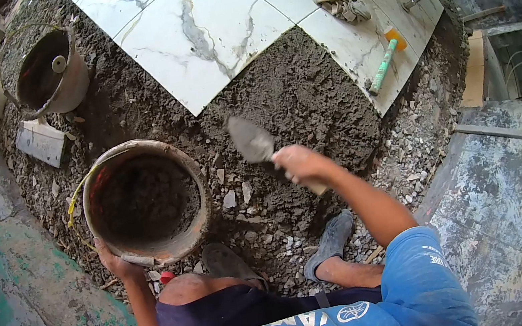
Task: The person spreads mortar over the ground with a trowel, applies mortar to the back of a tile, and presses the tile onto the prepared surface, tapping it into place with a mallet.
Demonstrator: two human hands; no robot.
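Note:
My right hand (302,165) is wrapped round the handle of a pointed trowel (251,139), whose grey-smeared blade is over the wet mortar (305,99). A large bucket (200,229) stands tilted at my left, with dark mortar in its bottom. My left hand (119,262) grips the bucket's lower left rim; its fingers are partly hidden. Beyond the mortar lie marbled white tiles (170,48), with a corner notch where the mortar bed shows.
On the tiles lie a crumpled cloth (342,4) and a mallet with a green handle (384,67). A second bucket (77,82) stands at the upper left, near a broken tile piece (41,143). Gravel (407,148) covers the ground at the right, beside a worn wall.

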